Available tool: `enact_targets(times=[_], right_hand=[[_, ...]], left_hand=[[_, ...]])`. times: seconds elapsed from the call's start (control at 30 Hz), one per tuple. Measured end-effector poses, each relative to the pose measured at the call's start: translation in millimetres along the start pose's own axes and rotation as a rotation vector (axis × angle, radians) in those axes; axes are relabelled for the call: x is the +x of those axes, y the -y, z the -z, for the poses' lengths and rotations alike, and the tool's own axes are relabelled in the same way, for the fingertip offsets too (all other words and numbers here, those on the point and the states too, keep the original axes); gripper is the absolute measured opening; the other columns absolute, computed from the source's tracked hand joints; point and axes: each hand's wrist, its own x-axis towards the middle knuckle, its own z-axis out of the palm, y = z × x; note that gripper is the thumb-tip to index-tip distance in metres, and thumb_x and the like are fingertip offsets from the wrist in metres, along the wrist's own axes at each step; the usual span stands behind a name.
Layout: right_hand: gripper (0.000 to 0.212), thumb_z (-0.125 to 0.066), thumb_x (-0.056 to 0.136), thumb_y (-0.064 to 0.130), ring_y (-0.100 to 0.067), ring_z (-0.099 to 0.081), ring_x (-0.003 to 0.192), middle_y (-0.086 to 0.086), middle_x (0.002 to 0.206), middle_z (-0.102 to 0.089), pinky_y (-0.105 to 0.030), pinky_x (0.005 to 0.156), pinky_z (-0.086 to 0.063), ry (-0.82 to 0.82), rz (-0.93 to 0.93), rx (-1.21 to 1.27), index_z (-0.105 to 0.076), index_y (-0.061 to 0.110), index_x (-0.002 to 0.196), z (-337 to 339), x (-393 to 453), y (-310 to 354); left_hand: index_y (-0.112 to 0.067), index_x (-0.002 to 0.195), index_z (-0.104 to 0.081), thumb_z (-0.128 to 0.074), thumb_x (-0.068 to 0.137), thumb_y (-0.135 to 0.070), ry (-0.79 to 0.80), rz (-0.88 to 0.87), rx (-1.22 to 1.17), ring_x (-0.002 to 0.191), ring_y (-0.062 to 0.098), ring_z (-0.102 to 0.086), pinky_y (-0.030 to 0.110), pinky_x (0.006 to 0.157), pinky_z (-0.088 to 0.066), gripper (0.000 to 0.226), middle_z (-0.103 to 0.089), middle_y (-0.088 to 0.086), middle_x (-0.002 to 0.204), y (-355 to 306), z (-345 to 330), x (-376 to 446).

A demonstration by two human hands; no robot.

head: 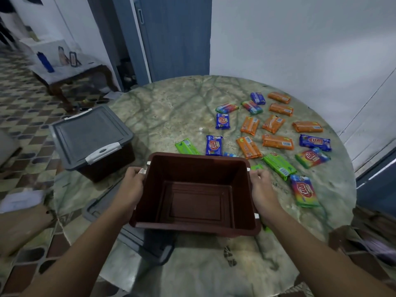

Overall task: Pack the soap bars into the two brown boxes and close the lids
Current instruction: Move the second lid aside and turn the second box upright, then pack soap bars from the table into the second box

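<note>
An open, empty brown box (195,168) hangs above the near middle of the round marble table (171,108). My left hand (130,187) grips its left side and my right hand (262,189) grips its right side. A grey lid (128,234) lies flat on the table beneath the box, partly hidden. The second brown box (107,168) stands at the table's left edge with its grey lid (90,136) on. Several wrapped soap bars in orange (277,142), blue (213,145), green (278,166) and rainbow (304,190) wrappers lie scattered over the right half.
A white wall and a blue door (175,35) stand behind the table. A low side table (70,71) with a blue bottle (45,62) and picture frames is at the far left on the tiled floor. A brown object (368,239) sits at the table's near right edge.
</note>
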Motion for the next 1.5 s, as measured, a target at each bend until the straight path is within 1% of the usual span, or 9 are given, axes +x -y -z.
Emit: enact_targets(times=[0.13,0.23,0.4,0.5,0.63,0.87,1.03,1.27,1.5], right_hand=[[0.029,-0.037,0.110,0.042,-0.017,-0.060,0.091,-0.007,0.105,-0.064,-0.033,0.066,-0.039,-0.013,0.015,-0.037,-0.050,0.017,0.115,0.9,-0.7,0.2],[0.030,-0.037,0.110,0.043,-0.018,-0.061,0.087,-0.007,0.101,-0.064,-0.033,0.064,-0.040,-0.005,0.017,-0.036,-0.051,0.016,0.114,3.3,-2.3,0.7],[0.028,-0.042,0.109,0.043,-0.015,-0.058,0.087,0.000,0.098,-0.063,-0.035,0.073,-0.042,0.014,0.082,-0.072,-0.055,0.018,0.112,15.9,-1.0,-3.1],[0.026,-0.044,0.107,0.049,-0.017,-0.060,0.101,0.002,0.110,-0.064,-0.043,0.089,-0.049,-0.016,0.083,-0.083,-0.056,0.029,0.116,26.8,9.6,-11.2],[0.026,-0.049,0.105,0.045,-0.024,-0.066,0.085,-0.002,0.086,-0.070,-0.057,0.090,-0.053,-0.053,0.045,-0.133,-0.064,0.025,0.101,50.9,25.3,-26.7],[0.006,-0.064,0.097,0.026,-0.021,-0.061,0.083,0.005,0.079,-0.065,-0.034,0.072,-0.044,-0.171,0.113,-0.499,-0.069,0.022,0.097,115.3,40.6,-45.4],[0.021,-0.064,0.095,0.035,-0.036,-0.055,0.112,-0.016,0.106,-0.062,-0.039,0.095,-0.044,-0.158,0.138,-0.794,-0.073,0.035,0.114,153.8,53.1,-64.8],[0.037,-0.050,0.104,0.047,-0.038,-0.039,0.131,-0.017,0.143,-0.041,-0.036,0.112,-0.029,0.033,0.082,-0.991,-0.057,0.047,0.140,167.7,63.5,-71.2],[0.025,-0.055,0.096,0.053,-0.037,-0.042,0.121,-0.013,0.127,-0.050,-0.044,0.101,-0.037,-0.013,0.071,-1.025,-0.058,0.044,0.119,160.8,72.3,-81.6]], left_hand=[[-0.018,0.112,-0.056,-0.039,0.105,-0.031,-0.050,-0.065,0.153,0.098,0.022,-0.058,0.043,0.085,-0.047,0.022,-0.062,0.008,0.111,0.8,-1.1,2.7],[-0.015,0.132,-0.048,-0.048,0.101,-0.029,-0.175,-0.147,0.378,0.118,0.036,-0.048,0.049,0.103,-0.042,0.034,-0.044,0.019,0.134,-0.5,-0.4,5.7],[-0.013,0.135,-0.048,-0.062,0.087,-0.017,-0.382,-0.535,0.679,0.118,0.040,-0.037,0.051,0.101,-0.037,0.050,-0.039,0.022,0.128,-26.9,-14.9,-6.4],[-0.017,0.123,-0.056,-0.064,0.087,-0.021,-0.216,-0.705,0.669,0.113,0.033,-0.043,0.043,0.094,-0.041,0.037,-0.047,0.013,0.117,-55.3,-47.8,-10.8],[-0.022,0.102,-0.060,-0.057,0.095,-0.029,0.168,-0.862,0.660,0.093,0.022,-0.056,0.038,0.079,-0.047,0.011,-0.055,-0.002,0.098,-91.4,-112.1,-22.6],[-0.019,0.109,-0.057,-0.055,0.097,-0.029,0.539,-1.005,1.006,0.101,0.031,-0.060,0.047,0.081,-0.052,0.016,-0.060,0.008,0.107,-117.3,-231.3,-60.4],[-0.019,0.127,-0.059,-0.061,0.093,-0.011,0.774,-0.996,1.464,0.118,0.033,-0.056,0.040,0.081,-0.047,0.035,-0.058,0.010,0.128,-105.7,-290.2,-77.3],[-0.019,0.151,-0.039,-0.070,0.087,-0.012,0.907,-0.964,1.782,0.138,0.037,-0.035,0.050,0.102,-0.041,0.071,-0.038,0.015,0.149,-86.5,-318.7,-85.2],[-0.026,0.157,-0.026,-0.084,0.079,-0.030,0.930,-1.047,1.881,0.142,0.037,-0.032,0.053,0.110,-0.038,0.096,-0.033,0.013,0.156,-80.9,-323.8,-74.7]])
